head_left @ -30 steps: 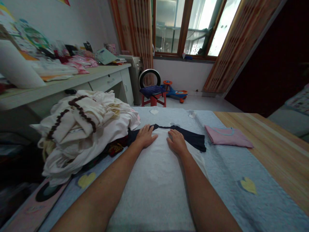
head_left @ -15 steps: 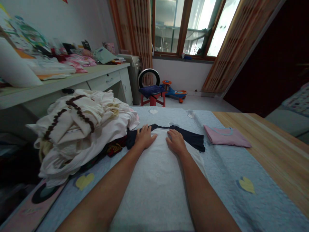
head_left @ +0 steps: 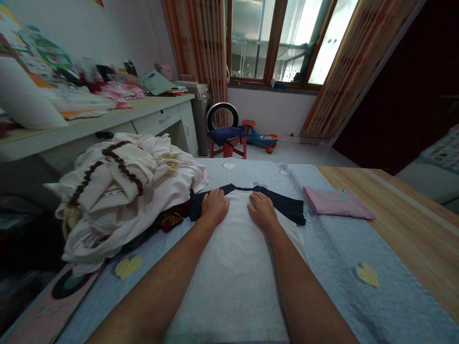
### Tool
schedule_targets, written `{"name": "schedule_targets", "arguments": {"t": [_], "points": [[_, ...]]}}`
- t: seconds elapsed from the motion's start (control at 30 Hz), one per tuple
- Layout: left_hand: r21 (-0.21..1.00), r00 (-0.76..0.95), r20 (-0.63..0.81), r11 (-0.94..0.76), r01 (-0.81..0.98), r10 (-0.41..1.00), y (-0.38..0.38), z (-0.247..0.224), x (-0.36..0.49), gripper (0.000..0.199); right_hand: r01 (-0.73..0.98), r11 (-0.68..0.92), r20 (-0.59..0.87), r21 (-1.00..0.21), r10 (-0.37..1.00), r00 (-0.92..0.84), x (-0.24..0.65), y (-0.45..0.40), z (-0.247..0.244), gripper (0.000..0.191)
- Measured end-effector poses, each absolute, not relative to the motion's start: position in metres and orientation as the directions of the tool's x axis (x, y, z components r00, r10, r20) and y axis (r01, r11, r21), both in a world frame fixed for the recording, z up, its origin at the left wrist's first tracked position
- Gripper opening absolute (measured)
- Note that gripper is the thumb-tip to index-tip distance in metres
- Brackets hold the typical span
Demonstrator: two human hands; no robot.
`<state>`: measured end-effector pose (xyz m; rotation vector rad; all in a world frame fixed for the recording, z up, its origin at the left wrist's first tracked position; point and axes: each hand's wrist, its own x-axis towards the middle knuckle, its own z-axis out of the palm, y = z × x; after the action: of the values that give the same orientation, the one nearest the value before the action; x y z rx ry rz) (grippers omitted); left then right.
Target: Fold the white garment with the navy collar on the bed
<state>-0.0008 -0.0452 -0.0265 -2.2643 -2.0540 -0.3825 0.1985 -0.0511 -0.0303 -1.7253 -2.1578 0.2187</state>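
Observation:
A white shirt [head_left: 233,267] with dark navy sleeves lies spread on a light blue cloth [head_left: 333,253]. My left hand [head_left: 215,206] rests palm down at its left shoulder, where white meets navy, with the fingers close together and the thumb alongside. On the right shoulder, beside the neckline, my right hand [head_left: 262,209] lies flat with its fingers a little apart. Neither hand has fabric visibly gripped. The right navy sleeve [head_left: 289,206] stretches out past my right hand.
Left of the shirt is a heap of white clothes [head_left: 125,191]. A folded pink garment [head_left: 337,203] lies at the right, by the bare wooden surface [head_left: 412,215]. Beyond are a cluttered desk [head_left: 143,112], a red stool [head_left: 228,149] and a toy car [head_left: 263,138].
My left hand has shifted slightly, and its thumb has drawn in towards the fingers. My right hand stays at the right shoulder. The view has moved very slightly.

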Motion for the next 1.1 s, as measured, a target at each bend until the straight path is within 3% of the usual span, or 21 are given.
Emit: {"name": "schedule_targets", "arguments": {"t": [0.17, 0.37, 1.1], "points": [[0.094, 0.025, 0.119, -0.037, 0.995, 0.993, -0.053, -0.027, -0.003, 0.063, 0.906, 0.233, 0.179, -0.352, 0.967, -0.179, 0.197, -0.052, -0.028, 0.04], [0.106, -0.01, -0.004, 0.01, 0.994, 1.0, -0.057, -0.023, -0.013, 0.074, 0.901, 0.235, 0.183, -0.364, 0.967, -0.178, 0.197, -0.052, -0.029, 0.042], [0.071, -0.053, 0.081, 0.047, 0.996, 0.995, -0.06, -0.029, -0.013, 0.072, 0.906, 0.237, 0.182, -0.351, 0.966, -0.182, 0.197, -0.052, -0.028, 0.042]]}}
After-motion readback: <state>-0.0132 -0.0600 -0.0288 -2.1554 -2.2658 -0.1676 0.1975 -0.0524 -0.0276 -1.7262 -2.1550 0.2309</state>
